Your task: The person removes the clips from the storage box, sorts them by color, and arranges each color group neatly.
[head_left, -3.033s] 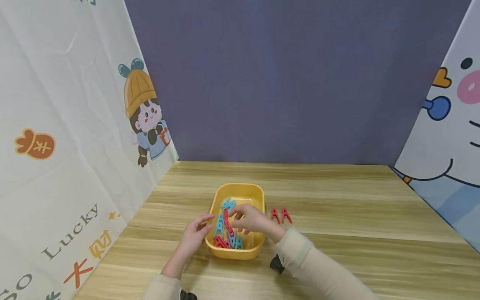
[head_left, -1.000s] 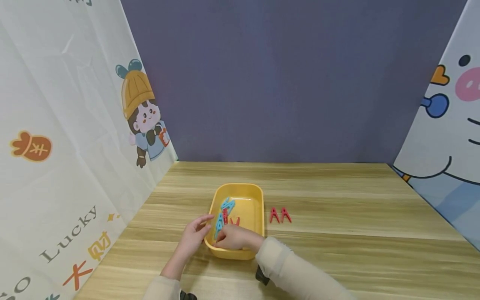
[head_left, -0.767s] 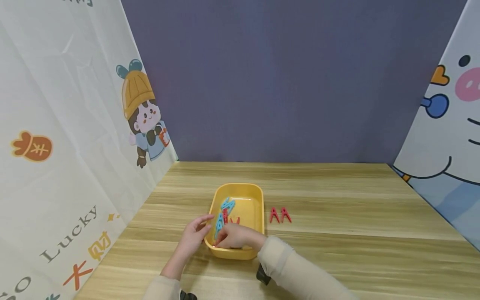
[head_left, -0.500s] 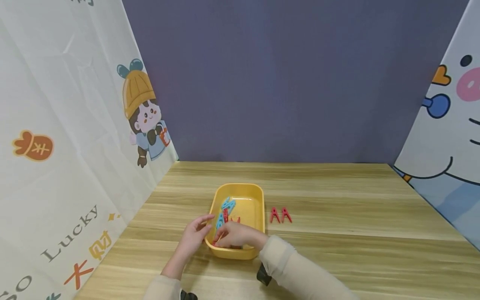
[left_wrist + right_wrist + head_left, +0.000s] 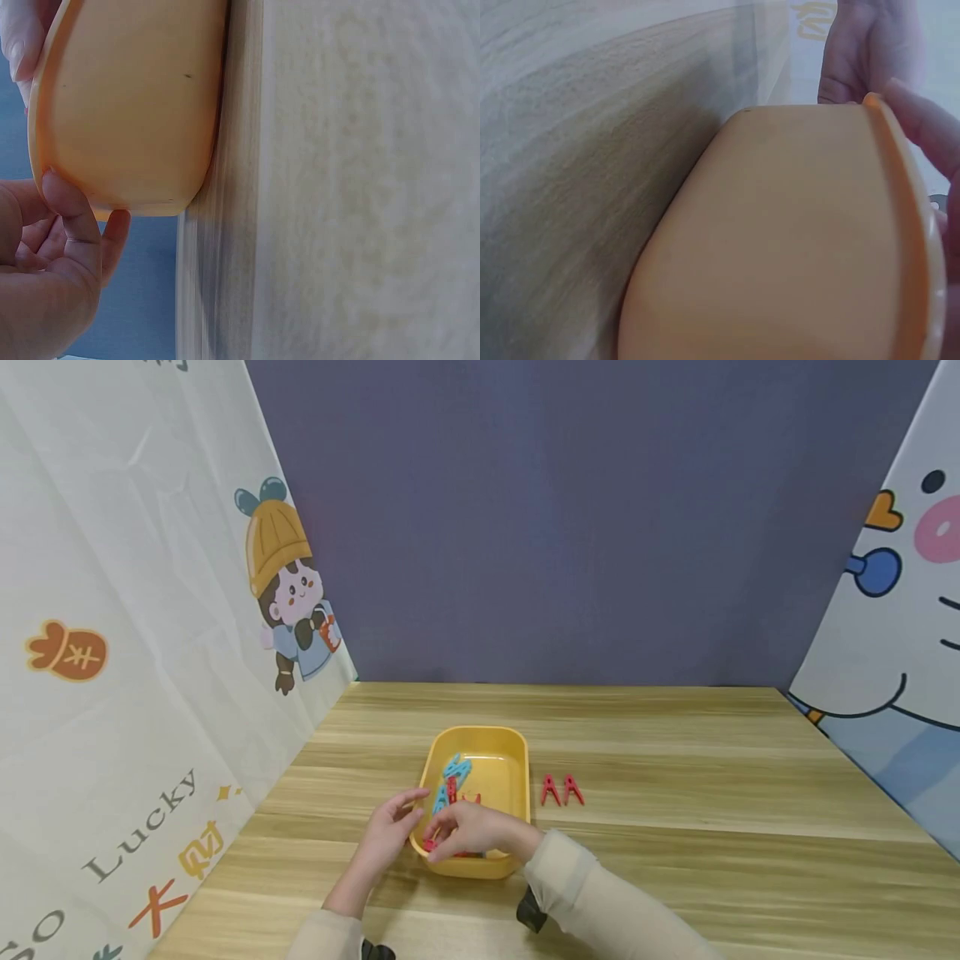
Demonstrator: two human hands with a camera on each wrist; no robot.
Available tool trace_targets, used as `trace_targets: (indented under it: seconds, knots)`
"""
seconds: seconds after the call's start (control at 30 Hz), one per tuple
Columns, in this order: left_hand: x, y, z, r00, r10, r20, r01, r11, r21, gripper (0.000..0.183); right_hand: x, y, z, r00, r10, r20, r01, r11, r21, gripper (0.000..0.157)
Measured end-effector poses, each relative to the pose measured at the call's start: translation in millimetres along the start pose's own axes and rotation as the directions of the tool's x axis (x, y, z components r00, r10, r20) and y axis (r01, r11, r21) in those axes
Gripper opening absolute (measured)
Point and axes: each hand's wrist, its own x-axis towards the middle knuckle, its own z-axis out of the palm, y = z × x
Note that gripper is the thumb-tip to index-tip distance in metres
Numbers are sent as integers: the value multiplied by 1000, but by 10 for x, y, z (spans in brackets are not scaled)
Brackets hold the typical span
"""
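Observation:
My right hand [image 5: 468,828] reaches into the front left corner of a yellow plastic bin [image 5: 491,868], where its thumb and fingertips pinch a red clothespin [image 5: 430,845]. My left hand [image 5: 387,832] rests against the bin's left side; its relaxed fingers touch the rim, also seen in the left wrist view by the bin's outer wall [image 5: 135,105]. Inside the bin lie blue clothespins [image 5: 457,768] along the left side and a red clothespin [image 5: 452,789] among them. More clothespins at the front are partly hidden under my right hand.
Two red clothespins [image 5: 561,790] lie side by side on the wooden table [image 5: 675,760], just right of the bin. A dark blue panel [image 5: 540,527] stands behind the table, with printed white sheets [image 5: 150,568] at both sides.
My right hand has gone from over the bin's middle down to its front left corner, and now lifts slightly with a red clothespin at its fingertips. My left hand has stayed at the rim.

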Motion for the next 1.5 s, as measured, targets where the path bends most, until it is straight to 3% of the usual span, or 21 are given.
trace_targets:
  seconds: [0.2,0.73,1.1,1.5]
  knots:
    - [0,2,-2,1000,2,1,-2,1000,-2,30,-34,-27,-21,1000,-22,-8,22,1000,-21,21]
    - [11,-6,-10,1000,-22,-12,22,1000,-3,29,-114,-23,-156,985,-107,-136,107,994,-9,16]
    - [6,-16,-1,1000,-28,-12,28,1000,-5,30,-173,-21,-251,983,-31,-183,56,990,131,20]
    - [6,-32,-1,1000,-20,-11,21,1000,20,30,-246,-3,-360,983,-44,-176,70,987,144,19]
